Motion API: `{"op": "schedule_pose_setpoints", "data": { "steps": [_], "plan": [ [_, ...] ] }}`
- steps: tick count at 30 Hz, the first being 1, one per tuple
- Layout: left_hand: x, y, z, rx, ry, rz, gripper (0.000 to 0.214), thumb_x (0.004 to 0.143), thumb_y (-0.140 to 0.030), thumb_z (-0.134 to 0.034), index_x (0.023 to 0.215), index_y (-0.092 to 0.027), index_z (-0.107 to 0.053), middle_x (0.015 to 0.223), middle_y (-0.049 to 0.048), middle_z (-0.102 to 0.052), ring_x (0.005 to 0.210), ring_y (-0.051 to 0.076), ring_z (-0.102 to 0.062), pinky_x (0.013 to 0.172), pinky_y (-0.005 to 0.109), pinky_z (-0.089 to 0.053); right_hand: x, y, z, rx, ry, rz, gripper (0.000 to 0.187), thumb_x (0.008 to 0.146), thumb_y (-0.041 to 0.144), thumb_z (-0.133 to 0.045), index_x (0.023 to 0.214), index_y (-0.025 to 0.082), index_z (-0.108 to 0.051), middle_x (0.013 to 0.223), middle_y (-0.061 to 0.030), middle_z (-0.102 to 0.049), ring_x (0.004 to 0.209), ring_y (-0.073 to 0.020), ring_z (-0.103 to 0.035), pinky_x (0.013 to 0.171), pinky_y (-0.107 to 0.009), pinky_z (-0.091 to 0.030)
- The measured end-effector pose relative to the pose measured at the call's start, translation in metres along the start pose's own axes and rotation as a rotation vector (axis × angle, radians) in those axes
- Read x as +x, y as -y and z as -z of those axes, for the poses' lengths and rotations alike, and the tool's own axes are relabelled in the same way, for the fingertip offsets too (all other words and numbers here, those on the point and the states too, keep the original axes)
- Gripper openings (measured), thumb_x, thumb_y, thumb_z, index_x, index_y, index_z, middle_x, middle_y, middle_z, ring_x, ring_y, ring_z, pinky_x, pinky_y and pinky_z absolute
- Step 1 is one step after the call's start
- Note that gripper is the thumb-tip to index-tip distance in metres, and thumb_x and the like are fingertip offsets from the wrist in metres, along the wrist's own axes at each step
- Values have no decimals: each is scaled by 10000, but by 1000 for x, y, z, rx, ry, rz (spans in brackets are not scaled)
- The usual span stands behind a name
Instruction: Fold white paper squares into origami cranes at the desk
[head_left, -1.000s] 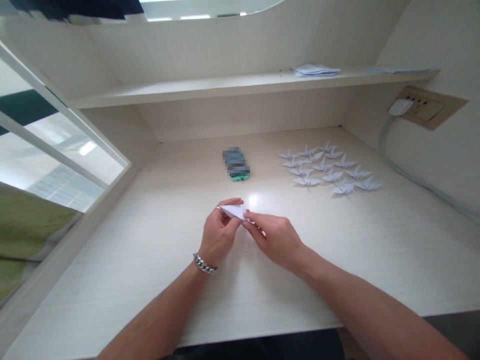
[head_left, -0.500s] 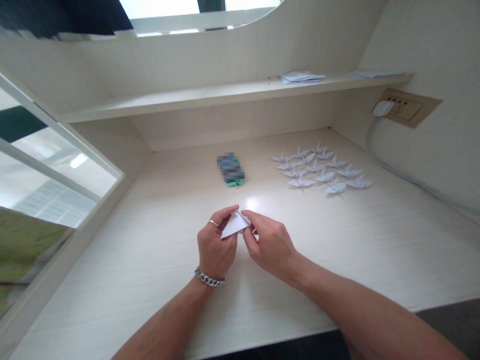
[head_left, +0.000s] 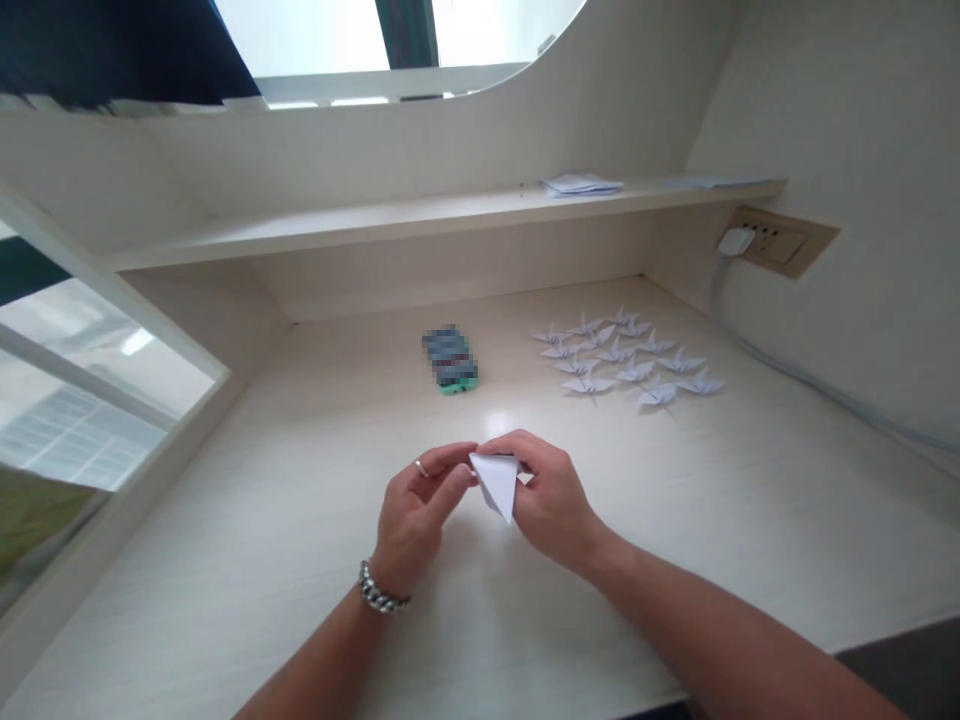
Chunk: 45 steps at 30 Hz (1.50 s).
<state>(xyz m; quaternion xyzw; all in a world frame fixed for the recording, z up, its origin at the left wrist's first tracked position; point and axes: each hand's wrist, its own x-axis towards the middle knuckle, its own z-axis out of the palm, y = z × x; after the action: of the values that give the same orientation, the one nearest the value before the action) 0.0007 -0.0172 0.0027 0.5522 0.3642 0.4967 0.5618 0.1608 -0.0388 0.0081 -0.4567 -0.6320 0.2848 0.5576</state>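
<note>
A small white folded paper piece (head_left: pixel 499 482), triangular with its point hanging down, is pinched between both hands just above the pale wooden desk (head_left: pixel 300 560). My left hand (head_left: pixel 414 515), with a ring and a metal bracelet at the wrist, grips its left corner with thumb and fingers closed. My right hand (head_left: pixel 550 497) is closed on its right side from above. Several finished white paper cranes (head_left: pixel 626 357) lie in rows on the desk to the far right.
A blurred phone with a green case (head_left: pixel 450 360) lies at the desk's middle back. A shelf (head_left: pixel 420 215) above carries folded white papers (head_left: pixel 581 185). A wall socket (head_left: pixel 776 240) with a white plug and cable sits at right. A window frame (head_left: pixel 112 300) borders the left.
The paper piece has been turned so its point now hangs downward, and my right hand has closed over its top. The view has tilted upward a little.
</note>
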Motion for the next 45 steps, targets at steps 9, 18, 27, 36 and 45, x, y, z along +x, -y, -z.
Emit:
{"op": "schedule_pose_setpoints", "data": {
  "steps": [9,18,27,36,45],
  "plan": [
    [0,-4,-2,32,-27,-8,126,698,-215,-794,811,-169,-763,868,63,-747,782,149,-668,703,220,-541,-1,2,0,-24,50,15,203,782,53,-596,892,187,-702,845,-29,-680,797,-160,-627,711,-265,-481],
    [2,0,2,-114,-4,79,109,667,-183,-816,741,-159,-741,817,45,-713,755,133,-632,694,227,-505,0,3,1,171,98,-162,69,737,155,-691,799,167,-664,703,9,-644,617,-113,-559,546,-205,-428],
    [2,-6,-2,-339,-3,264,182,660,-224,-825,661,-129,-669,705,19,-672,676,125,-620,672,262,-523,3,-3,2,328,99,-273,101,740,150,-674,836,174,-695,721,2,-661,637,-121,-575,567,-219,-453],
    [3,-2,0,-118,-8,214,252,648,-234,-838,824,-95,-723,758,62,-734,669,123,-644,647,222,-529,9,-5,3,394,94,-342,209,695,258,-773,871,172,-699,747,-24,-703,691,-160,-645,615,-259,-507],
    [4,-3,-6,-286,-180,179,240,653,-255,-836,798,-130,-690,794,42,-751,738,151,-687,771,309,-576,7,-4,-3,596,67,-339,251,730,343,-763,917,180,-723,833,-40,-741,737,-164,-673,718,-304,-540]
  ]
}}
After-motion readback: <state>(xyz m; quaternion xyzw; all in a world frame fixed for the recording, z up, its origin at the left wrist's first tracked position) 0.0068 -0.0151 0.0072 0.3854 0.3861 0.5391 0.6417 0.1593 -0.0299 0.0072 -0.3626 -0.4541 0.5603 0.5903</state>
